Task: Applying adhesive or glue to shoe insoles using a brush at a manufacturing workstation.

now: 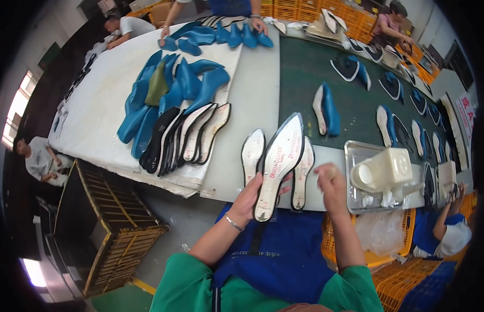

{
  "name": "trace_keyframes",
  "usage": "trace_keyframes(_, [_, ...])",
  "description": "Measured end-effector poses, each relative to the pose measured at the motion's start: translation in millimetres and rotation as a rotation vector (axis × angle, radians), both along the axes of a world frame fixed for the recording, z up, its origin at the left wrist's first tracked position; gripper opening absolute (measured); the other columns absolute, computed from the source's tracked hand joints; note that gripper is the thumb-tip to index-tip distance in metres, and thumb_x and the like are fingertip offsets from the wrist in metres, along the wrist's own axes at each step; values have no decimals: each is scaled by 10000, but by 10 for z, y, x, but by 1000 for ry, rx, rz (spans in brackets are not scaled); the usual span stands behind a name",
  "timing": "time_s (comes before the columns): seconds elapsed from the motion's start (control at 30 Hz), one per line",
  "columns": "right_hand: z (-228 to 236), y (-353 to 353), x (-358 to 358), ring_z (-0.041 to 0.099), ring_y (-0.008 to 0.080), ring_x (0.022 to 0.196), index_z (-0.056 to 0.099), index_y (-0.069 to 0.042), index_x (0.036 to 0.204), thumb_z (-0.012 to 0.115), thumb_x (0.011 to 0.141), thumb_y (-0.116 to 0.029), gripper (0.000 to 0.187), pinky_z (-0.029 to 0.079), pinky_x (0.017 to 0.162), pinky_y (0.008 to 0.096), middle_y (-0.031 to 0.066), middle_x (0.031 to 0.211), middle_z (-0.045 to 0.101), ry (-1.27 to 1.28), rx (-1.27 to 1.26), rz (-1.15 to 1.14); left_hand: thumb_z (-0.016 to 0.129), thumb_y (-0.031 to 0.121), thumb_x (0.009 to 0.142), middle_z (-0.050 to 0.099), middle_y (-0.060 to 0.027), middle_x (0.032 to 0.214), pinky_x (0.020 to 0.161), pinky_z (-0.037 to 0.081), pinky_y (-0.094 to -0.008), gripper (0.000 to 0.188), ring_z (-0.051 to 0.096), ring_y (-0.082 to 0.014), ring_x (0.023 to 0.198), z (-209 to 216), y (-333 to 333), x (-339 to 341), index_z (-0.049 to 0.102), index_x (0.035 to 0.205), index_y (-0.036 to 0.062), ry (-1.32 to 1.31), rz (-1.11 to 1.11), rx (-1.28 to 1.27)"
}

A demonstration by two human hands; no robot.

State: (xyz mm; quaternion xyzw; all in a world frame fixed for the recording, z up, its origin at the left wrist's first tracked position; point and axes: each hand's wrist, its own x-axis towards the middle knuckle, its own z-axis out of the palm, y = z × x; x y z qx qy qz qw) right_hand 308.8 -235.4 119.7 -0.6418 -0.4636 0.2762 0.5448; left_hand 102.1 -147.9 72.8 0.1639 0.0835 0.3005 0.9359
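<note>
Left hand (247,200) grips pointed insole (281,156) near heel | right hand (333,186) curled, contents can't tell | low hold could let toe swing, nudging right-side insole (300,179) off table (221,179)

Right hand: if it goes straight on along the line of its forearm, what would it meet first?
Probably the nearest blue shoe last on the green work surface. How high the right hand is stays unclear, so it might pass over.
</note>
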Motion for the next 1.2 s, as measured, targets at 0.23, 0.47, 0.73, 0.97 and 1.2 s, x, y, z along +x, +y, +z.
trace_keyframes(0.23, [-220,47,-413,549,70,652,570,12,1211,551,960,-128,288,449,617,216,-1,815,590,371,-250,430,386,432,1026,435,-91,1455,987,485,-437,559,540,-261,1174,-38,280,223,317,1488,126,-103,13,-60])
trace_keyframes(0.47, [-298,169,-377,528,51,643,578,23,1172,622,893,-73,299,420,559,194,20,880,618,555,-309,342,388,410,1026,390,-115,1484,1036,458,-448,565,485,-267,1275,-123,532,260,265,1506,138,65,-20,127])
trace_keyframes(0.73, [-485,411,-340,495,88,685,665,-14,996,693,877,-124,164,424,674,224,-33,812,564,232,-129,200,342,284,1058,513,-137,1363,984,502,-379,431,579,-228,1139,83,704,481,334,1445,94,63,188,-67])
trace_keyframes(0.97, [-394,707,-200,433,21,569,686,-23,950,667,893,-140,132,333,514,188,-53,696,556,667,-353,95,334,309,1055,412,-134,1458,1114,354,-399,500,438,-230,1308,-26,1030,607,265,1484,62,240,-48,203])
trace_keyframes(1.2, [-319,607,208,408,14,497,664,-13,836,664,860,-101,92,301,464,175,-45,649,557,690,-252,-87,643,358,893,181,-308,1537,1172,176,-471,815,166,-426,1445,-398,3095,426,237,1484,-28,1397,600,1674])
